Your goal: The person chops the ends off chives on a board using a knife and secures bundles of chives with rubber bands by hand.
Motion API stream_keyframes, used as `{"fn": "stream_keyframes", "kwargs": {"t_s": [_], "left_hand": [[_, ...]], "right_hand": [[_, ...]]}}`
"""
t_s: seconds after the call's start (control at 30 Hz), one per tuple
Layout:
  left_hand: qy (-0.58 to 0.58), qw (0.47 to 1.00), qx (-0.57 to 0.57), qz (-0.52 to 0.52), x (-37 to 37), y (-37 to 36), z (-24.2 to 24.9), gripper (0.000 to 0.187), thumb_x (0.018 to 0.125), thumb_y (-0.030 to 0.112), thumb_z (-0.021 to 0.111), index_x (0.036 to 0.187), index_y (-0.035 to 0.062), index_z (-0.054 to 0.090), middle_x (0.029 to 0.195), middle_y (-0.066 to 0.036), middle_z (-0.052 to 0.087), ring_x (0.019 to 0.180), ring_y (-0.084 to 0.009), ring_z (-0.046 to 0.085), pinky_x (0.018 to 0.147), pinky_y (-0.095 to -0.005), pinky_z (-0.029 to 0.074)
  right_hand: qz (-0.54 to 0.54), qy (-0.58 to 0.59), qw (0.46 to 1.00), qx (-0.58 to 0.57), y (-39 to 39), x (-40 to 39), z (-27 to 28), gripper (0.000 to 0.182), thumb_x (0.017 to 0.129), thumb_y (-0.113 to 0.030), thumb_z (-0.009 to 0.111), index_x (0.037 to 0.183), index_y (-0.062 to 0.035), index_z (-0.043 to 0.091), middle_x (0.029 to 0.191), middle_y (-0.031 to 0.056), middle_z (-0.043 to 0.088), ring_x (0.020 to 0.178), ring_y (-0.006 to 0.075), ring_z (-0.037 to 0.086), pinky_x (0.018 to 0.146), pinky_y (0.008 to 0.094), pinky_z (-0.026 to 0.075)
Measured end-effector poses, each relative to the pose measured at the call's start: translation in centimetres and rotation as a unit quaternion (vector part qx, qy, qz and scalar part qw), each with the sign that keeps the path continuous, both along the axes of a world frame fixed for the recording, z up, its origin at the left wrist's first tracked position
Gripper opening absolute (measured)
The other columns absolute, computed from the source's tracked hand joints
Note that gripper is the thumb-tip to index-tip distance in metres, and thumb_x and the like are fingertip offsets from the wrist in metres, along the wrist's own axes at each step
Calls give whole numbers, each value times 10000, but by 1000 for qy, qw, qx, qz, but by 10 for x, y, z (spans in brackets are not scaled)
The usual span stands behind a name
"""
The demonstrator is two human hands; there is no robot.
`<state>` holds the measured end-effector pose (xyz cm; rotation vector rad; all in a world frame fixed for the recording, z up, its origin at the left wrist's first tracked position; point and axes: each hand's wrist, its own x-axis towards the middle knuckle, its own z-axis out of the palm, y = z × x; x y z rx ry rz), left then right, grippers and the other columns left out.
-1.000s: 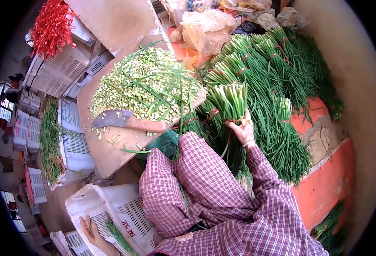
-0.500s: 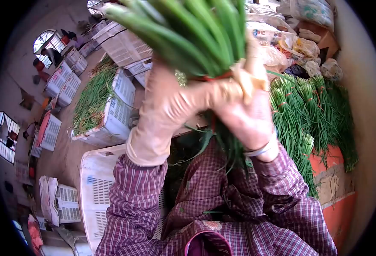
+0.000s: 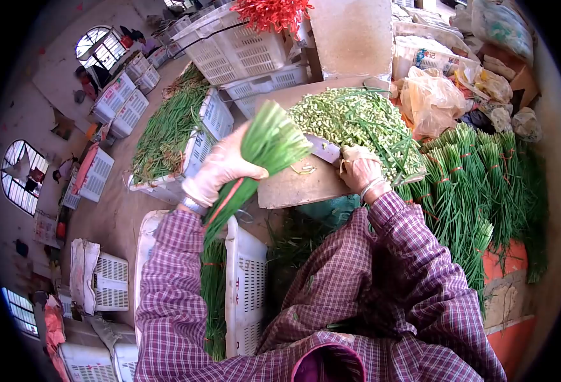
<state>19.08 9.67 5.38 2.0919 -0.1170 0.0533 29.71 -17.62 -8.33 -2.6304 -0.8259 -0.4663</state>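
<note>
Fingers wrapped round its stems, my gloved left hand holds a bunch of garlic chives with a red tie below the grip. The pale cut ends point up and right; the green leaves hang down over a white crate. My right hand is closed round a knife, its handle mostly covered by the fingers. The blade lies low over a worn board, its tip just right of the chive ends. Beyond it is a heap of chopped stem ends.
Tied chive bundles are stacked at the right, with plastic bags behind. Red ties hang at the back. A white crate of loose chives stands left; other people are farther off.
The bunch has come down and left from close to my face, now in my left hand alone. My right hand has left it and now holds the knife.
</note>
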Motion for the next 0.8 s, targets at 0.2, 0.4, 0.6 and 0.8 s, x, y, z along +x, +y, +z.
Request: {"fn": "stream_keyframes", "kwargs": {"t_s": [0.2, 0.4, 0.6, 0.8], "left_hand": [[99, 963, 247, 42, 22, -24, -49, 1264, 510, 289, 918, 1580, 67, 283, 1371, -255, 579, 1295, -373, 550, 1121, -380, 406], [103, 957, 269, 43, 37, -60, -31, 1431, 509, 419, 949, 1587, -41, 126, 1543, -296, 386, 1450, -360, 390, 1198, -359, 303], [66, 845, 518, 118, 49, -93, -66, 1469, 499, 578, 942, 1582, -6, 140, 1308, -214, 556, 1195, -347, 599, 973, -463, 515], [87, 811, 565, 123, 50, -101, -70, 1292, 577, 555, 919, 1560, 67, 236, 1104, -133, 600, 1014, -294, 667, 831, -452, 537]], "right_hand": [[37, 13, 997, 73, -26, 14, 1, 282, 902, -274, 625, 1031, -27, 583, 900, 218, 646, 839, 400, 665, 729, 493, 545], [89, 169, 949, 250, -57, -32, 48, 285, 1004, -282, 590, 1143, -33, 599, 875, 185, 664, 807, 341, 679, 727, 421, 531], [62, 144, 953, 259, -64, -81, 64, 236, 1004, -260, 596, 1079, -36, 597, 819, 211, 644, 780, 396, 662, 684, 451, 514], [71, 102, 975, 182, -69, -85, 44, 212, 998, -233, 587, 1027, -26, 550, 790, 237, 636, 743, 434, 643, 661, 491, 515]]}}
